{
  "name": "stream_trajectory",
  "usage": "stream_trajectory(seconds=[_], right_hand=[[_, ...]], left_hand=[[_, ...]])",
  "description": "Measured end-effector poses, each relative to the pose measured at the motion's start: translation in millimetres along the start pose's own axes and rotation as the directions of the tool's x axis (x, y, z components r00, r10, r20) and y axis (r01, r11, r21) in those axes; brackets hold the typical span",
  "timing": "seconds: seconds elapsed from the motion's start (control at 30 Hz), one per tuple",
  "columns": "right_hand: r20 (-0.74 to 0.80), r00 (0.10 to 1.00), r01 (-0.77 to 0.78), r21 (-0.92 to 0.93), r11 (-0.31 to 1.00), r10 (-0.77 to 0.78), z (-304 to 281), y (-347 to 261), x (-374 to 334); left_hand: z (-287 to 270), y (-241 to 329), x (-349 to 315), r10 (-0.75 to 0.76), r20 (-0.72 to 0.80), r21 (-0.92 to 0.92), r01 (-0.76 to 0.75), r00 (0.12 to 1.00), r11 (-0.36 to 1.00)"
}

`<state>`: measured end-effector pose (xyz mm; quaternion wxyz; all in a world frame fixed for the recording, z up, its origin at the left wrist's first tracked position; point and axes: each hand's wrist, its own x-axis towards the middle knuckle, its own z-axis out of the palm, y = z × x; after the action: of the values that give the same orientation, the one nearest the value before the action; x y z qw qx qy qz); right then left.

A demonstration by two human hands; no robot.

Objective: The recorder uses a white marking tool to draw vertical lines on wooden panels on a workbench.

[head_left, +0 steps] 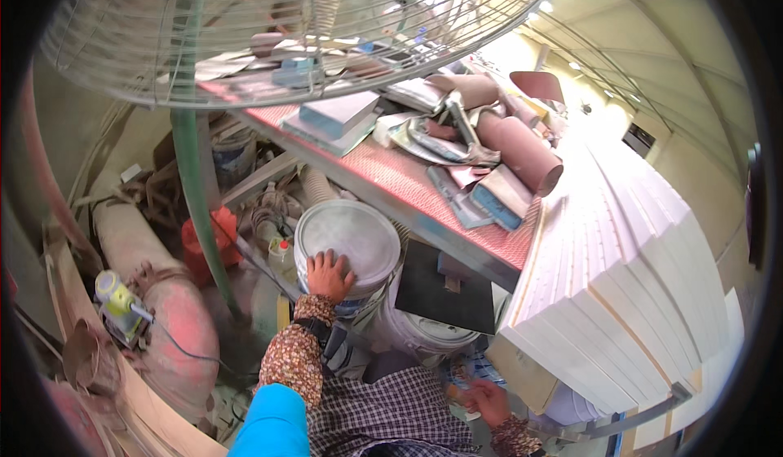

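Observation:
My left hand lies on the near left edge of the grey-white lid of a large bucket, its fingers apart. The bucket stands beside the workbench and its lid is on. At the lower right, beside my checkered apron, my right hand hangs low with its fingers curled in. Small pale and orange bits show by its fingertips, and I cannot make out whether they are held. A second white bucket stands right of the first, partly covered by a dark flat panel.
Sanding blocks and brown abrasive rolls crowd the red-topped workbench. White panels stand stacked at right. A wire fan cage hangs overhead. At left are a green hose, a dusty duct and a yellow-green power tool.

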<state>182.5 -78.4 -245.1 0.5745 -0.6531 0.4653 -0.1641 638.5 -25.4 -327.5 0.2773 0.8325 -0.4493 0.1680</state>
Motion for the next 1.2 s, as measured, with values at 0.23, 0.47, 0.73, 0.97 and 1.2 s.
stream_trajectory(seconds=[0.23,0.47,0.73,0.97,1.2], right_hand=[[0.016,0.983,-0.173,-0.233,0.957,0.182,-44.9,-27.3,-79.2],[-0.363,0.710,0.324,-0.592,0.738,-0.603,-65.4,128.7,-88.8],[0.087,0.910,-0.399,-0.077,0.914,0.405,-135.1,-136.6,-184.0],[-0.258,0.864,-0.466,-0.084,0.881,0.433,-232.6,-201.1,-258.9],[-0.789,0.604,-0.436,-0.446,0.781,-0.113,-380.7,-197.7,-237.1]], left_hand=[[-15.9,5.9,11.7,0.001,0.082,-0.273,0.022,0.997,0.962],[-79.9,-0.3,-11.6,-0.032,0.415,-0.520,0.266,0.909,0.812],[-183.0,58.0,-16.2,-0.059,0.675,-0.569,0.570,0.735,0.593],[-318.1,142.9,-65.0,0.075,0.856,-0.432,0.627,0.512,0.648],[-409.9,218.5,-88.0,0.062,0.946,-0.239,0.560,0.317,0.793]])
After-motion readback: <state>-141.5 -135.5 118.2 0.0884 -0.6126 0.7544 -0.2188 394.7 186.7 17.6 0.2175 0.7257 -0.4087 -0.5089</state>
